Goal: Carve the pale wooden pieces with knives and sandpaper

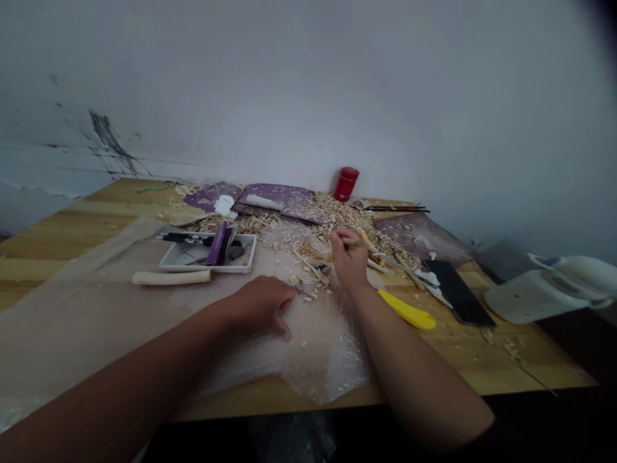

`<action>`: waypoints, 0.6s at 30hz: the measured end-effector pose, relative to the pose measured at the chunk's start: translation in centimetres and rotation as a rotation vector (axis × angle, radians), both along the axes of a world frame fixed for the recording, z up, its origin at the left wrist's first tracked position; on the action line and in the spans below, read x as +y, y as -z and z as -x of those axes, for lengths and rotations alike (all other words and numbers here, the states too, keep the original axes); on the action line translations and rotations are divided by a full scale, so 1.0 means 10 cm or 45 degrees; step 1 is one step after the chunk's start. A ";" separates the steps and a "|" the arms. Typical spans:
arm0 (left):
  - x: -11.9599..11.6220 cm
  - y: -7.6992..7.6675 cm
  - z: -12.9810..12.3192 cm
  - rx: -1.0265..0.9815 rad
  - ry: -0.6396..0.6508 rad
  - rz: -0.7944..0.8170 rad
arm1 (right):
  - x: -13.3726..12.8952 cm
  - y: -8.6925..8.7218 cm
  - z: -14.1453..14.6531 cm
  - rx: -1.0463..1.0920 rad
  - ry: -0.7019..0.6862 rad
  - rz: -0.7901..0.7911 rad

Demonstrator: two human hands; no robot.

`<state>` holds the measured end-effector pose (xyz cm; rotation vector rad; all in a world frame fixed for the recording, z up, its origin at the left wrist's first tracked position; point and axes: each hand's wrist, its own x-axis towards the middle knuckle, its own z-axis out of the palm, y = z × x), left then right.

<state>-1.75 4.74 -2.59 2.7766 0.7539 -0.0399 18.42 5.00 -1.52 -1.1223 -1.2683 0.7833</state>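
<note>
Right hand (349, 262): fingers wrapped round slim tool (355, 242)
Axis: crosswise, right end nearer
Left hand (263, 301): thumb apart, grip indiscernible
Table (53, 254): wooden, shavings-strewn (337, 215)
Wall (270, 83): pale, scuffed

we see a tan tool handle (351, 242), a yellow handle (407, 311), straw-coloured shavings (337, 215), purple sheeting (284, 192), a red canister (346, 184), a white tray (252, 252), a yellow-brown table (77, 251) with streaked grain, and a grey-white wall (289, 77) with black smears (110, 136).
</note>
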 end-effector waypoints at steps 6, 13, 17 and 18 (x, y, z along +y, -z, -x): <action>-0.01 -0.09 0.01 -0.003 -0.025 0.104 | -0.03 0.02 0.02 -0.416 0.042 -0.265; -0.07 -0.05 0.08 -0.091 -0.073 0.133 | 0.00 0.06 0.07 -0.765 -0.111 -0.375; -0.14 -0.12 -0.01 -0.075 -0.235 0.102 | 0.03 0.11 0.10 -0.896 -0.103 -0.360; -0.16 -0.17 -0.03 -0.086 -0.274 0.086 | 0.05 0.12 0.11 -0.923 -0.080 -0.343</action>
